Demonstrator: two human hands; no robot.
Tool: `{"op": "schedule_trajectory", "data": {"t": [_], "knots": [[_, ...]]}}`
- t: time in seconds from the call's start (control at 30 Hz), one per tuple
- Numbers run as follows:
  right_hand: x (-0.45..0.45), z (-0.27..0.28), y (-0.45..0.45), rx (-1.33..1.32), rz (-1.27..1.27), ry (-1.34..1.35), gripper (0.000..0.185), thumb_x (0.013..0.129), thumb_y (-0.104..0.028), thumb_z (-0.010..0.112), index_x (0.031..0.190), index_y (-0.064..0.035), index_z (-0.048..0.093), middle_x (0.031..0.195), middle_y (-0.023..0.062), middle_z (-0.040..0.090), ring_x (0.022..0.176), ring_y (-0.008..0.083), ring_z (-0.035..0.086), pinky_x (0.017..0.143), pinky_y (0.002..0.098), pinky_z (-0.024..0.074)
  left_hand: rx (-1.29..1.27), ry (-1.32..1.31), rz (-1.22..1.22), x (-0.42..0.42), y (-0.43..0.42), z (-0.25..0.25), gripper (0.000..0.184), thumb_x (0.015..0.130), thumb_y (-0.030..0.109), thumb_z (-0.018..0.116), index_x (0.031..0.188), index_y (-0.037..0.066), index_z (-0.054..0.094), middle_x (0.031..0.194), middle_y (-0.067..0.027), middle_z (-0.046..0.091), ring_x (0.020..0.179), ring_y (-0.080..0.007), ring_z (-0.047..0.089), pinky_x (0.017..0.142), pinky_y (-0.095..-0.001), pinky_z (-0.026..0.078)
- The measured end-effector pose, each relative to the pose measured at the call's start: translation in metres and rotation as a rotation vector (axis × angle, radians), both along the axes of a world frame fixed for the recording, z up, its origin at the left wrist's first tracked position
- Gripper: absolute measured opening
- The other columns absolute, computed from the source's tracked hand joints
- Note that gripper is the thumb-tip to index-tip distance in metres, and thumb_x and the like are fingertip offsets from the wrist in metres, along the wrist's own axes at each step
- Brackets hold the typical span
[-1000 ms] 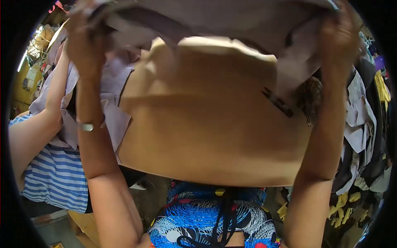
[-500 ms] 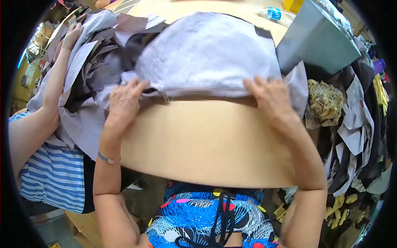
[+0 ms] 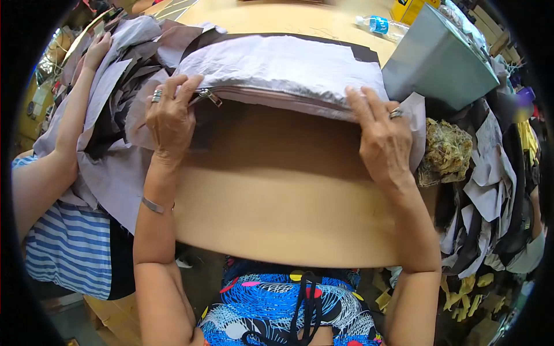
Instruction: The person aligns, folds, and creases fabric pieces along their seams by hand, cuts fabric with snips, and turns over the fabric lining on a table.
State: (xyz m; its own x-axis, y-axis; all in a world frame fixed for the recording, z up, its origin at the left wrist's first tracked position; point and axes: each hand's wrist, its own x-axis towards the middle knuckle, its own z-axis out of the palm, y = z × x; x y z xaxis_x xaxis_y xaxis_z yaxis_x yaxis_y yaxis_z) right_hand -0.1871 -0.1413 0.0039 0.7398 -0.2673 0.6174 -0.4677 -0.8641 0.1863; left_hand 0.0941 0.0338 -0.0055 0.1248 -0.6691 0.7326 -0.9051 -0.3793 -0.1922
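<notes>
A pale lilac fabric panel (image 3: 283, 60) with dark edging lies across the far part of the table, its near edge raised. Along that edge runs a zipper (image 3: 283, 98), and a metal zipper pull (image 3: 211, 97) hangs near the left end. My left hand (image 3: 170, 118), wearing a ring, pinches the panel's left corner beside the pull. At the right end, my right hand (image 3: 384, 130) grips the same edge, fingers on top and thumb hidden. A dark shadow falls on the table below the raised edge.
The tan table (image 3: 288, 225) curves in front of me. Left, a co-worker's arm (image 3: 68, 130) reaches over heaped fabric pieces (image 3: 118, 98). Right stand a grey box (image 3: 435, 63), a plastic bottle (image 3: 381, 24), a yellowish clump (image 3: 444, 151) and hanging pieces (image 3: 490, 184).
Both hands have moved up and away from me, lifting the zippered near edge off the table. The panel now looks shallower, and more table shows beyond it and beneath its edge.
</notes>
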Motion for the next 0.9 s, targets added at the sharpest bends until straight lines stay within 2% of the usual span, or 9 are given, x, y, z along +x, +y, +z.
{"op": "schedule_trajectory", "data": {"t": [0.1, 0.2, 0.33, 0.37, 0.43, 0.5, 0.67, 0.77, 0.9], "knots": [[-0.004, -0.039, 0.003, 0.162, 0.021, 0.228, 0.048, 0.075, -0.001, 0.051, 0.122, -0.0127, 0.057, 0.113, 0.0105, 0.056, 0.084, 0.0277, 0.059, 0.071, 0.0379, 0.0469, 0.337, 0.098, -0.017, 0.009, -0.001, -0.032, 0.033, 0.078, 0.004, 0.055, 0.106, 0.018, 0.064, 0.103, -0.0037, 0.061, 0.085, -0.0231, 0.062, 0.074, -0.0377, 0.045], [-0.002, -0.044, 0.000, 0.248, 0.043, 0.221, 0.049, 0.075, 0.001, 0.049, 0.123, -0.0109, 0.056, 0.116, 0.0122, 0.057, 0.083, 0.0293, 0.059, 0.074, 0.0384, 0.0482, 0.317, 0.276, 0.010, 0.002, 0.001, -0.038, 0.037, 0.074, 0.001, 0.055, 0.109, 0.015, 0.061, 0.105, -0.0041, 0.060, 0.095, -0.0242, 0.059, 0.081, -0.0387, 0.043], [-0.003, -0.051, 0.000, 0.219, 0.053, 0.205, 0.047, 0.075, -0.001, 0.049, 0.122, -0.0072, 0.056, 0.114, 0.0129, 0.057, 0.086, 0.0291, 0.059, 0.074, 0.0383, 0.0482, 0.231, 0.225, -0.058, -0.007, 0.001, -0.037, 0.047, 0.072, -0.002, 0.055, 0.115, 0.016, 0.059, 0.114, -0.0047, 0.058, 0.101, -0.0270, 0.056, 0.086, -0.0397, 0.042], [-0.003, -0.056, -0.002, 0.118, 0.061, 0.185, 0.042, 0.077, -0.009, 0.053, 0.119, -0.0058, 0.055, 0.101, 0.0133, 0.056, 0.089, 0.0263, 0.058, 0.074, 0.0390, 0.0469, 0.207, 0.212, -0.130, -0.011, 0.000, -0.035, 0.049, 0.072, -0.003, 0.056, 0.117, 0.016, 0.059, 0.117, -0.0048, 0.057, 0.103, -0.0274, 0.056, 0.087, -0.0398, 0.041], [-0.006, -0.054, 0.001, 0.230, 0.018, 0.262, 0.046, 0.076, -0.005, 0.050, 0.122, -0.0037, 0.053, 0.115, 0.0149, 0.056, 0.092, 0.0280, 0.059, 0.077, 0.0393, 0.0478, 0.240, 0.197, -0.295, -0.022, -0.005, -0.035, 0.051, 0.073, -0.001, 0.056, 0.120, 0.018, 0.059, 0.121, -0.0050, 0.056, 0.106, -0.0273, 0.054, 0.090, -0.0400, 0.041], [-0.009, -0.058, 0.000, 0.102, 0.124, 0.129, 0.045, 0.078, -0.010, 0.051, 0.123, -0.0031, 0.052, 0.116, 0.0152, 0.056, 0.097, 0.0275, 0.058, 0.085, 0.0398, 0.0462, 0.331, 0.185, -0.362, -0.025, -0.006, -0.038, 0.049, 0.075, 0.001, 0.058, 0.121, 0.019, 0.059, 0.123, -0.0051, 0.055, 0.107, -0.0265, 0.053, 0.090, -0.0400, 0.041], [-0.055, 0.014, 0.048, -0.020, 0.290, -0.061, 0.032, 0.081, -0.014, 0.052, 0.110, -0.0041, 0.060, 0.113, 0.0147, 0.058, 0.102, 0.0259, 0.055, 0.091, 0.0427, 0.0415, 0.382, 0.237, -0.281, -0.027, -0.011, -0.038, 0.046, 0.078, 0.005, 0.059, 0.121, 0.020, 0.060, 0.117, -0.0064, 0.057, 0.101, -0.0270, 0.054, 0.086, -0.0401, 0.042], [-0.127, 0.048, 0.027, -0.203, -0.075, -0.132, 0.037, 0.078, -0.014, 0.058, 0.113, -0.0054, 0.061, 0.113, 0.0135, 0.061, 0.098, 0.0280, 0.057, 0.086, 0.0430, 0.0431, 0.349, 0.216, -0.281, -0.027, -0.009, -0.041, 0.048, 0.077, 0.001, 0.058, 0.122, 0.020, 0.060, 0.117, -0.0068, 0.057, 0.101, -0.0278, 0.054, 0.084, -0.0403, 0.041], [-0.223, 0.072, -0.046, -0.107, -0.662, -0.175, 0.045, 0.077, -0.012, 0.063, 0.121, -0.0100, 0.056, 0.126, 0.0107, 0.055, 0.116, 0.0307, 0.050, 0.093, 0.0421, 0.0418, 0.358, 0.217, -0.285, -0.027, -0.009, -0.041, 0.047, 0.078, 0.000, 0.056, 0.122, 0.017, 0.059, 0.117, -0.0091, 0.057, 0.101, -0.0295, 0.054, 0.086, -0.0412, 0.042]]}}
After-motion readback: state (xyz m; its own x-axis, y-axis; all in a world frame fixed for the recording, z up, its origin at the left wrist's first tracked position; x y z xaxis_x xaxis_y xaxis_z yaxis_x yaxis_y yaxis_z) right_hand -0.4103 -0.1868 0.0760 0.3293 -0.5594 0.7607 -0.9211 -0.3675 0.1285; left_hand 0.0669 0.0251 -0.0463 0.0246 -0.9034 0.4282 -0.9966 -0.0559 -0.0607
